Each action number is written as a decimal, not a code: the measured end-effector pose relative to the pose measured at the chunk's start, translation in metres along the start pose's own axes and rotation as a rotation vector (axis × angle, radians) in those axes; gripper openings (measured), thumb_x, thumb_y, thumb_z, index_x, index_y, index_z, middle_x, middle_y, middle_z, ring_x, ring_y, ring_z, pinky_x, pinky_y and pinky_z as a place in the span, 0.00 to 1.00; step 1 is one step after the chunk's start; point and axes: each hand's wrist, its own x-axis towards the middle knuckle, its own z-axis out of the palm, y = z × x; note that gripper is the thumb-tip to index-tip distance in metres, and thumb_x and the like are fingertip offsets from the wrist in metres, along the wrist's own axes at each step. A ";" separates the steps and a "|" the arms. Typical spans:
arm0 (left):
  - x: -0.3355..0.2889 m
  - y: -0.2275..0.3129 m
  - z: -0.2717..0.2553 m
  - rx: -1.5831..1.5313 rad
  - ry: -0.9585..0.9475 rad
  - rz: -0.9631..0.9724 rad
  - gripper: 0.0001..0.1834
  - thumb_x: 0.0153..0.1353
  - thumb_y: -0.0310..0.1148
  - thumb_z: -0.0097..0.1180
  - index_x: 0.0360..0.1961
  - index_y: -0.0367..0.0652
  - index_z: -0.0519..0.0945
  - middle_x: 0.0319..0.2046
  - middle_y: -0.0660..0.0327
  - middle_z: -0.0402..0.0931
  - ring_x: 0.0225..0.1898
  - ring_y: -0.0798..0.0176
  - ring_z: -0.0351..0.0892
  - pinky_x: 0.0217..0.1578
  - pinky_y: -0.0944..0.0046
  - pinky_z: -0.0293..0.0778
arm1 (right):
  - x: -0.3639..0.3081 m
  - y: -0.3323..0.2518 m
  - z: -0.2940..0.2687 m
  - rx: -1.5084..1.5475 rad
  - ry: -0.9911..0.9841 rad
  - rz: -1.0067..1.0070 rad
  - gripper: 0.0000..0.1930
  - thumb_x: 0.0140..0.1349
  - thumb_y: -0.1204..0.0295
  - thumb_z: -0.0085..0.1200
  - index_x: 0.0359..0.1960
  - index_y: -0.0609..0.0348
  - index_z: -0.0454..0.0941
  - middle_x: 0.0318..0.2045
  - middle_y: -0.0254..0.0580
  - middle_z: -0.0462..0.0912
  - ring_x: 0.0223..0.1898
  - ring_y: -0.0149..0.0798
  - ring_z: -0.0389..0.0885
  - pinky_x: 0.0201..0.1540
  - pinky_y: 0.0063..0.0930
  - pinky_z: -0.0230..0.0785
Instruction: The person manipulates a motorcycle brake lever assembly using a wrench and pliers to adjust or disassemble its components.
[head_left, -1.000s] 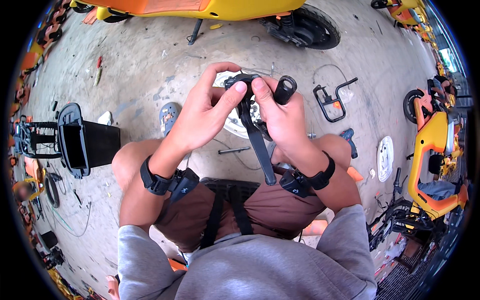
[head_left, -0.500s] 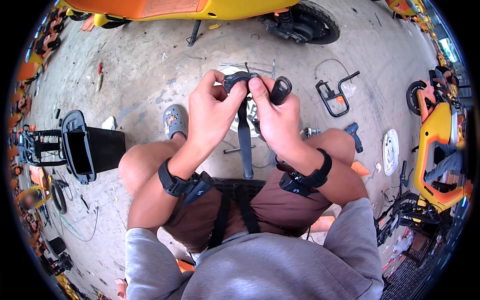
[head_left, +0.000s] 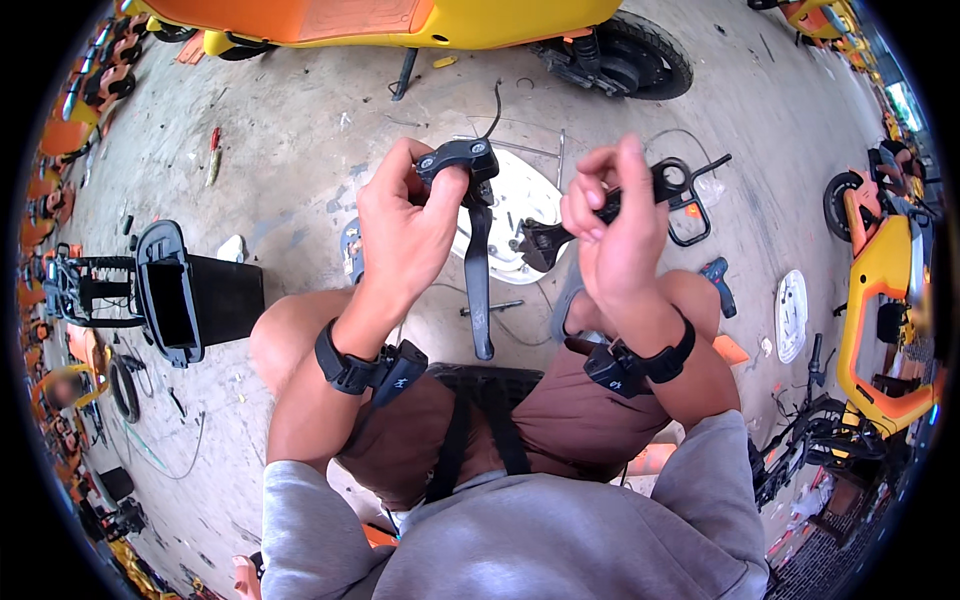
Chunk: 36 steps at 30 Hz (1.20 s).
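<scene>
My left hand (head_left: 408, 225) pinches a black brake lever (head_left: 479, 275) by its clamp end, with thumb and fingers round the bracket. Two bolt heads show on the clamp, and the long blade hangs down toward my lap. A thin dark cable sticks up from the bracket. To the right, my right hand (head_left: 622, 245) is closed on a black hand tool (head_left: 544, 244). A ring is at the tool's far end and a wide, blocky head at the other; its exact kind I cannot make out. The two hands are apart.
Below the hands, a white tray (head_left: 520, 175) holds small metal parts. A black tubular bracket (head_left: 690, 235) lies beyond my right hand, and a power drill (head_left: 718, 287) by my knee. A black bin (head_left: 220, 300) is at left; a yellow-orange scooter (head_left: 480, 25) stands ahead.
My right hand has moved away from the brake lever to the right, turning the black tool so its blocky head shows. My left hand keeps the lever, now tilted with its clamp bolts visible.
</scene>
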 end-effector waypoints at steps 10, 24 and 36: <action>-0.004 -0.003 -0.002 0.061 -0.063 0.080 0.09 0.54 0.30 0.58 0.26 0.35 0.72 0.13 0.66 0.70 0.18 0.79 0.65 0.18 0.73 0.62 | 0.027 -0.028 -0.040 0.649 0.015 0.177 0.23 0.65 0.62 0.37 0.09 0.48 0.54 0.11 0.28 0.54 0.12 0.27 0.48 0.18 0.24 0.43; -0.009 -0.005 0.006 0.173 -0.103 0.190 0.09 0.52 0.28 0.58 0.26 0.34 0.71 0.11 0.62 0.68 0.15 0.76 0.65 0.17 0.72 0.63 | 0.034 -0.028 -0.035 0.647 0.106 0.200 0.23 0.61 0.61 0.40 0.09 0.48 0.50 0.10 0.27 0.52 0.13 0.28 0.47 0.18 0.25 0.43; -0.010 -0.007 0.008 0.375 -0.046 0.446 0.07 0.48 0.26 0.59 0.25 0.37 0.73 0.10 0.60 0.64 0.10 0.68 0.63 0.14 0.69 0.62 | 0.039 -0.023 -0.041 0.668 0.161 0.247 0.22 0.59 0.62 0.42 0.10 0.48 0.51 0.10 0.28 0.52 0.13 0.29 0.47 0.18 0.26 0.43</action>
